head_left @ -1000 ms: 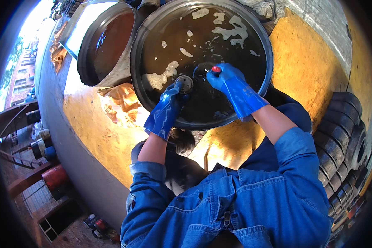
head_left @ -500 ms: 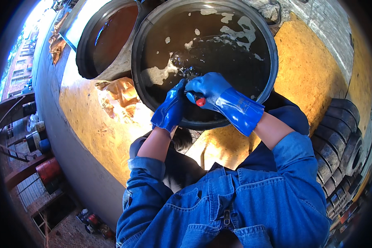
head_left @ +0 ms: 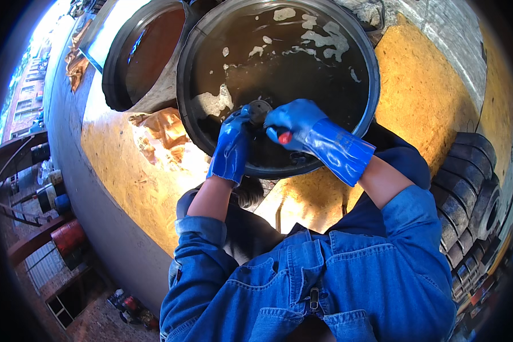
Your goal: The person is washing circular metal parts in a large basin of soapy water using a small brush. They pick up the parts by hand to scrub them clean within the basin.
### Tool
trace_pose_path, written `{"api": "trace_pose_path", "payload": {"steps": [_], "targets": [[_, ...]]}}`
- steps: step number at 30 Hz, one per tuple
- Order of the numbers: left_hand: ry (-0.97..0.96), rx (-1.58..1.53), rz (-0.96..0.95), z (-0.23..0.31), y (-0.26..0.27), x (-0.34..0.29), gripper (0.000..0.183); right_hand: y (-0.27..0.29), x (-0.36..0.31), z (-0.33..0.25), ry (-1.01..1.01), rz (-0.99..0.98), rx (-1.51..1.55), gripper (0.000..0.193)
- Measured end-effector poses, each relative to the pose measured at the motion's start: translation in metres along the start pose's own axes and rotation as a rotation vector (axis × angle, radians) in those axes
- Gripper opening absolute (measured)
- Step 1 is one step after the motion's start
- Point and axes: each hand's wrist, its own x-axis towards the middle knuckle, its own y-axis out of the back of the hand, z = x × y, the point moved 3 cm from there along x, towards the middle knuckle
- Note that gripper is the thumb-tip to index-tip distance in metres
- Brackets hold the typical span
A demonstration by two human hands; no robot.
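Both my hands wear blue rubber gloves and work over a large round tub [head_left: 374, 85] of murky dark liquid with patches of foam. In my left hand [head_left: 232, 142], fingers closed, is a round dark metal part [head_left: 260, 109] with a disc-like face, held near the liquid's surface. My right hand [head_left: 303, 124] is wrapped round a tool with a red handle end [head_left: 285, 137], just right of the metal part. The tool's working end is hidden behind the glove, so I cannot tell whether it touches the part.
A second tub [head_left: 113, 85] of reddish-brown liquid stands at the upper left. Crumpled brown wrapping [head_left: 164, 134] lies beside the big tub on the yellowish board [head_left: 125, 176]. Stacked dark ring-shaped metal parts [head_left: 464, 182] line the right side. Machinery and a red drum [head_left: 68, 236] sit far left.
The round metal part now shows above the liquid, where bubbles were before. My right hand has moved slightly right, widening the gap between the hands.
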Motion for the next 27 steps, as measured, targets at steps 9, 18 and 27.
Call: {"api": "trace_pose_path", "payload": {"steps": [9, 18, 27], "targets": [[0.021, -0.113, 0.186, -0.004, 0.032, 0.006, 0.035, 0.007, -0.001, -0.012, 0.1, 0.176, 0.654, 0.011], [0.046, -0.076, 0.235, 0.005, 0.021, 0.0, 0.033, 0.012, 0.007, 0.019, -0.075, 0.421, 0.607, 0.018], [0.003, -0.172, 0.277, -0.013, 0.045, 0.007, 0.028, 0.005, 0.008, 0.037, -0.307, 0.355, 0.309, 0.013]]}}
